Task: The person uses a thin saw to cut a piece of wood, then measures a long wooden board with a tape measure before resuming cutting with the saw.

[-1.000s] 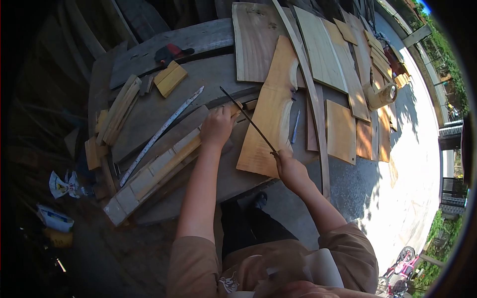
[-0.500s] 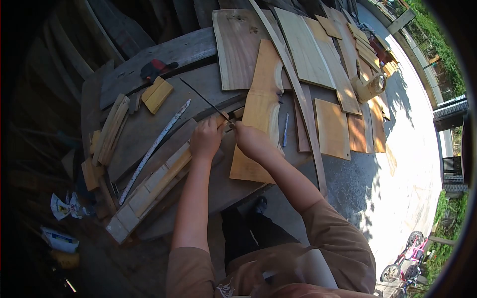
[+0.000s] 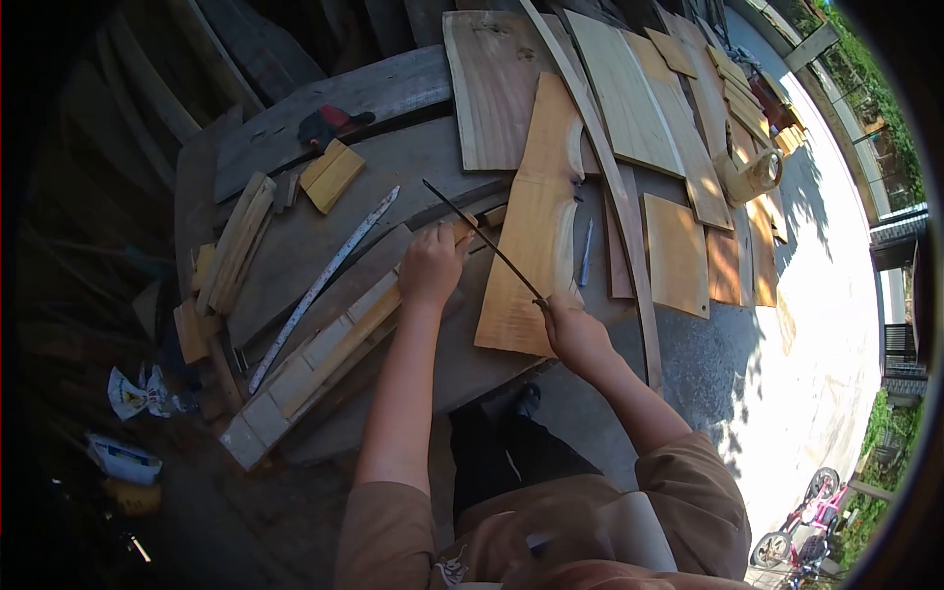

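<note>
My right hand point(image 3: 578, 334) is closed around the near end of a long, thin dark bar-like tool point(image 3: 506, 261); whether it is a saw or a file I cannot tell. The tool slants up and left, its middle crossing the end of a narrow wooden strip point(image 3: 470, 224). My left hand point(image 3: 431, 264) wraps over that strip, just left of the crossing. Below the left hand runs a long beam of pale wood blocks point(image 3: 324, 359). A light plank with a wavy edge point(image 3: 521, 226) lies beside the tool, partly under it.
On the left of the worktable point(image 3: 403, 162) lie a white-flecked strip point(image 3: 324, 285), yellowish blocks point(image 3: 332, 177) and a red-and-black cap point(image 3: 334, 125). A pen point(image 3: 587, 253) rests right of the plank. Boards point(image 3: 629, 98) and a plastic jug point(image 3: 752, 177) stand further right.
My right hand has drawn the tool back toward me, down and to the right, away from my left hand. My left hand stays on the strip; the whole view has shifted slightly.
</note>
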Action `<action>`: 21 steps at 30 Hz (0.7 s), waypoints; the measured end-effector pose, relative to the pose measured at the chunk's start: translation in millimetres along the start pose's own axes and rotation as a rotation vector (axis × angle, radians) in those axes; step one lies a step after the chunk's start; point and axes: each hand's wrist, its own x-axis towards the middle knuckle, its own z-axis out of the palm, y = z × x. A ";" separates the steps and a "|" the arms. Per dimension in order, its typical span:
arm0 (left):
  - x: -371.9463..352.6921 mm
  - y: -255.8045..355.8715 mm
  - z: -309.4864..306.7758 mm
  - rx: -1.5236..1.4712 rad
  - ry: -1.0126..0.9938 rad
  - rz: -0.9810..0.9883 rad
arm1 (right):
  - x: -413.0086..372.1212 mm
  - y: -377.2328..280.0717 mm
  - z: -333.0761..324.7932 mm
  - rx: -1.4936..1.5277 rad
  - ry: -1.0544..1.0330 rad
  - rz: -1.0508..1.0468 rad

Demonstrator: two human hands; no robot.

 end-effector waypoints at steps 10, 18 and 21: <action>0.2 1.5 -2.5 -0.029 0.016 -0.021 | 86.1 -47.3 -1.9 0.005 0.117 -0.196; 0.7 2.7 -5.1 -0.029 0.030 -0.015 | 33.6 -6.9 10.9 -0.074 0.053 -0.101; 0.8 4.0 -4.6 -0.022 0.021 -0.010 | 3.9 13.9 12.9 -0.075 0.072 -0.077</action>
